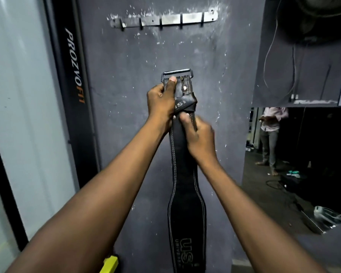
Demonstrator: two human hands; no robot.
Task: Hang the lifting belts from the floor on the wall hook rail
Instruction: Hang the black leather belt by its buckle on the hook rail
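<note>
A black leather lifting belt [185, 194] with white stitching hangs straight down in front of the dark wall. My left hand [160, 101] grips its top end, thumb pressed just under the metal buckle [177, 72]. Just below, my right hand [198, 136] grips the strap, fingers curled over its right edge. The metal hook rail [165, 19] with several bare hooks is fixed to the wall well above the buckle. The belt's lower end runs out of view at the bottom.
A black upright marked PROZVOFIT [75, 66] stands left of the wall panel. At the right a person [271, 134] stands in a dark opening with cables and a plastic bag [327, 215] on the floor. A yellow object [109, 264] sits bottom left.
</note>
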